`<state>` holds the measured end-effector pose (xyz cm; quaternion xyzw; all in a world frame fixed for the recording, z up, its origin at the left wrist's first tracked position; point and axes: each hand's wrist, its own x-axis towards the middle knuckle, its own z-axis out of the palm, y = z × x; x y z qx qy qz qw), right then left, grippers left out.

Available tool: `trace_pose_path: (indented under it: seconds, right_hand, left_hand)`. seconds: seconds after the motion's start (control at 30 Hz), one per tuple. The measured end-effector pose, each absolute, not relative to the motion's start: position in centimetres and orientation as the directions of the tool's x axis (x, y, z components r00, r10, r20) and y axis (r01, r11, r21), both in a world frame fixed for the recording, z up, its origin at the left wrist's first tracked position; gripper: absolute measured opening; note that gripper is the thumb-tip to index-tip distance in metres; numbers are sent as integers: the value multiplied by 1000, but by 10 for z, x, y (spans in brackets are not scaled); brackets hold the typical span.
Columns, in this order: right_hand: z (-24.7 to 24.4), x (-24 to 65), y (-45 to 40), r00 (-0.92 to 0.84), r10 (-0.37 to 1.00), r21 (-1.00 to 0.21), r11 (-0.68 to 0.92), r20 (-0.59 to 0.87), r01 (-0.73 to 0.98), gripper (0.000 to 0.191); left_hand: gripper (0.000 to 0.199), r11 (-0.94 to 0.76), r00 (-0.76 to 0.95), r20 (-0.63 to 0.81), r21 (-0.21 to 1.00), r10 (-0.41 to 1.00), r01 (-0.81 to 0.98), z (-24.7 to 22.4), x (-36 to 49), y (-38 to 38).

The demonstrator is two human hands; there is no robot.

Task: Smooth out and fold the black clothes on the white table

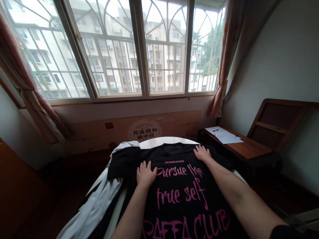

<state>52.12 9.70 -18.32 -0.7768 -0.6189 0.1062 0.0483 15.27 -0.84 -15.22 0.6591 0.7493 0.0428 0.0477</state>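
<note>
A black T-shirt (pixel 179 186) with pink lettering lies spread face up, its neckline towards the window. My left hand (pixel 146 174) rests flat on the shirt's left side, fingers apart, beside the word "Pursue". Farther up on the right, my right hand (pixel 202 153) lies on the cloth near the right shoulder with its fingers spread. Neither hand grips anything. Under the shirt is a round white table (pixel 171 139), mostly covered. White cloth (pixel 97 202) and dark cloth hang at its left edge, partly beneath the shirt's left sleeve.
A wooden side table (pixel 249 149) with white papers (pixel 228 136) and a pen stands at the right, beside a wooden chair back (pixel 276 116). Barred windows (pixel 164 53) with curtains (pixel 220 86) are ahead, above a printed cardboard panel (pixel 114 131).
</note>
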Motion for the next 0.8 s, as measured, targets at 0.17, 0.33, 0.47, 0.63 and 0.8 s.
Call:
trace_pose_path:
  seconds: [0.17, 0.33, 0.47, 0.63, 0.8]
  right_hand:
    - [-177, 518, 97, 225, 972, -212, -236, -75, 948, 66]
    - [-163, 476, 79, 12, 997, -243, 7, 75, 970, 65]
    - [-157, 396, 60, -372, 913, -280, 405, 164, 870, 63]
    - [-159, 294, 69, -572, 806, -332, 586, 152, 739, 66]
    - [-164, 246, 114, -533, 844, -356, 515, 56, 779, 61]
  left_hand:
    - [76, 132, -136, 10, 177, 991, 975, -155, 155, -10]
    - [67, 135, -160, 93, 230, 983, 964, -157, 159, -11]
    - [57, 126, -188, 189, 301, 964, 945, -156, 161, -9]
    - [53, 100, -213, 285, 365, 935, 925, -158, 153, -5]
    - [52, 109, -251, 321, 400, 913, 910, -164, 145, -2]
